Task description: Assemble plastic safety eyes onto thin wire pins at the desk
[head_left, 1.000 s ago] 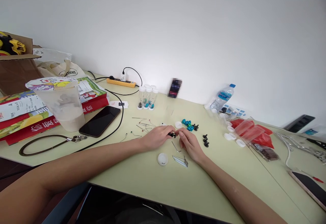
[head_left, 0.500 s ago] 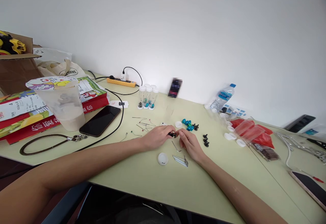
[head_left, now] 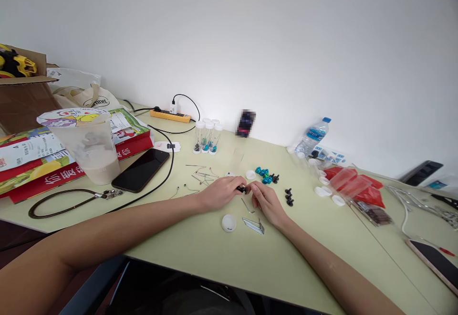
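My left hand is closed around a small black knob-like part that pokes out between thumb and fingers. Close against its right end, my right hand pinches with thumb and forefinger; whatever sits between those fingertips is too small to make out. Just below the hands lies an L-shaped hex key. A bundle of hex keys rests nearer me, beside a white round cap with tiny bits inside. Blue parts and several black parts lie beyond and right of my right hand.
Clear capped tubes stand at the back, with thin metal pins in front. On the left are a phone, a drink cup and a cable. A water bottle and red bags lie on the right.
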Demonstrator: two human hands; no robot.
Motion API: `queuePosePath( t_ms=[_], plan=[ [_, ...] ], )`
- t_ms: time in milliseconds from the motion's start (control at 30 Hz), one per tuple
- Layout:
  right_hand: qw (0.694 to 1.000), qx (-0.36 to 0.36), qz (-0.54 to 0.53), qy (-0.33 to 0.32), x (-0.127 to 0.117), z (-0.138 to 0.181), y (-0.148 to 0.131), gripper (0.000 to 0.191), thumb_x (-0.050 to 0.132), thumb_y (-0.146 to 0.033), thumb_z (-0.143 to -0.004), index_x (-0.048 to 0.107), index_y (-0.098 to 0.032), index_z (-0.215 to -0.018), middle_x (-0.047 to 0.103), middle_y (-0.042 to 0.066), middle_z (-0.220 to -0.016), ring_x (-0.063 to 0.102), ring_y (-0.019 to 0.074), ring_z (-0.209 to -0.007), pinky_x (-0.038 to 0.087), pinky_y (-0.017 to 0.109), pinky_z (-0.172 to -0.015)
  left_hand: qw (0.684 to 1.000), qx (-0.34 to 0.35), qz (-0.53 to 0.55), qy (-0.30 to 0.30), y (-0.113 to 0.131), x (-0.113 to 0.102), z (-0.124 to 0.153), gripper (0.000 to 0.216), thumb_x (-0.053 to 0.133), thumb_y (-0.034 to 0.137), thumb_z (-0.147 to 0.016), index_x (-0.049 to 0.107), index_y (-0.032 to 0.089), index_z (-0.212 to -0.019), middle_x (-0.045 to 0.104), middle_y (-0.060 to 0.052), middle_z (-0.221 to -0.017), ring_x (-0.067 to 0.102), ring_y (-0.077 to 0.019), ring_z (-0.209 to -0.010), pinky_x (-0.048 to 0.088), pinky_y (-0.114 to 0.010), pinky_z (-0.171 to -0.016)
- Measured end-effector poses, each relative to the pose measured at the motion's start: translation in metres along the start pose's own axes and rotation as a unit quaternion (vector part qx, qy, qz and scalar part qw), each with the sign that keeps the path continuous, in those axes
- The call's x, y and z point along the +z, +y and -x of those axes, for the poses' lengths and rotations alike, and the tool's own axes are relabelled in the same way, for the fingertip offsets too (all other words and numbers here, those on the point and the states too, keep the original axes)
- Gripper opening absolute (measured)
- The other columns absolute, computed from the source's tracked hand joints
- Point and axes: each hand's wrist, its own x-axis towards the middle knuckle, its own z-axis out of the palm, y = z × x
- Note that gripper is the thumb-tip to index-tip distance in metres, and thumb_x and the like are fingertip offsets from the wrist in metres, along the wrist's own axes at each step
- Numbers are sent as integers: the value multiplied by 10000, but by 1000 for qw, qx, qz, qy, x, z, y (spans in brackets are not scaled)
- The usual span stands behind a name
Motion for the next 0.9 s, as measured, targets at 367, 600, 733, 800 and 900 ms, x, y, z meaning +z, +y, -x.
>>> queuePosePath(
  t_ms=[367,600,733,800,900],
  plan=[
    [1000,2,0,-9,0,0,0,318,346,-434,-909,535,-197,-813,460,-35,-527,439,121,-505,336,237,-522,1000,-6,-13,-2,0,0,0,132,368,205,-899,467,190,-985,585,-19,-967,539,-138,-869,411,-248,-751],
    [999,12,19,-24,1,0,-3,281,404,-428,-882,560,-197,-925,475,-34,-552,421,117,-504,322,230,-493,1000,-2,-22,0,-3,3,0,150,362,238,-910,472,192,-1000,588,-18,-977,541,-140,-873,413,-255,-751],
    [999,1,37,-23,1,0,-4,268,410,-407,-878,569,-197,-928,505,-23,-587,417,113,-502,321,231,-487,999,11,-35,3,-3,3,0,172,358,247,-913,476,185,-1021,590,-26,-984,541,-147,-886,419,-265,-757],
    [999,1,31,-23,1,-1,-3,266,402,-404,-881,563,-196,-918,485,-31,-570,410,109,-491,319,227,-482,999,14,-41,7,-2,3,0,185,351,247,-916,484,182,-1027,587,-31,-980,541,-147,-881,424,-266,-754],
    [999,7,14,-29,2,-1,-2,268,391,-411,-886,547,-194,-904,454,-43,-545,398,103,-476,315,222,-474,998,25,-50,16,-1,3,1,212,339,250,-921,504,173,-1029,577,-48,-978,538,-145,-884,431,-268,-766]
  ],
)
